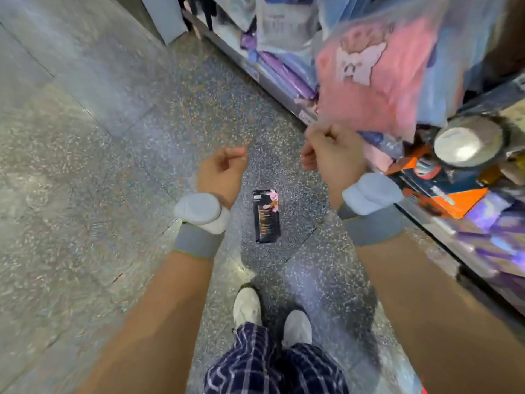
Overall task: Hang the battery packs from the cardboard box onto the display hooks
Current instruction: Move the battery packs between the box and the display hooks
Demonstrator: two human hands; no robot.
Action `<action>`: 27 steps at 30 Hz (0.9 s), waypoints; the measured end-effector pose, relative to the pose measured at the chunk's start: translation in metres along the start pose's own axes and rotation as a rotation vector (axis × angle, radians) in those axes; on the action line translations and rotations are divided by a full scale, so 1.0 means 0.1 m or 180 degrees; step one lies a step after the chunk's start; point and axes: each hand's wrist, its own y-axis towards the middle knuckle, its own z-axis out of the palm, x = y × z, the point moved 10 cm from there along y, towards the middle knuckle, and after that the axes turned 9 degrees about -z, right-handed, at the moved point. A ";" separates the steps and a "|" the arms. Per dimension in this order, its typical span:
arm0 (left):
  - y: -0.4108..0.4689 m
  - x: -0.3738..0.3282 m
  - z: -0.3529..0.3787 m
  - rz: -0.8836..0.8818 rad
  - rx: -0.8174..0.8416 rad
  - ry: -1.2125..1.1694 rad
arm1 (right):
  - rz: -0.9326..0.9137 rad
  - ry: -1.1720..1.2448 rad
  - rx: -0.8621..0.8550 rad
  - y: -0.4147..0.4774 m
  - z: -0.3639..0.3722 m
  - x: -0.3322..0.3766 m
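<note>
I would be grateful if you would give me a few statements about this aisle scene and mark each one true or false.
1. A battery pack lies flat on the floor. True.
2. The left hand holds the battery pack. False: its fingers are curled on nothing.
3. The right hand has curled fingers and holds nothing. True.
4. The shelves stand on the person's left. False: the shelves run along the right.
5. The white shoes stand on the battery pack. False: it lies ahead of them, apart.
</note>
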 end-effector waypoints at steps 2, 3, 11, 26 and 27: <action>0.36 0.58 0.15 -0.0134 0.0017 0.0010 | 0.0145 -0.0061 0.0059 0.11 0.17 -0.69; 0.60 0.89 0.24 -0.0191 0.0019 0.0036 | 0.0194 -0.0077 0.0080 0.20 0.27 -1.09; 1.72 2.64 0.63 -0.0806 -0.0067 0.0383 | 0.0638 -0.0382 0.0332 0.53 0.73 -3.06; 2.53 4.05 1.24 -0.1262 0.0198 0.1176 | 0.1717 -0.0918 0.0509 0.54 1.04 -5.05; 2.51 4.04 1.26 -0.1197 0.0132 0.1215 | 0.1755 -0.0846 0.0539 0.52 1.07 -5.03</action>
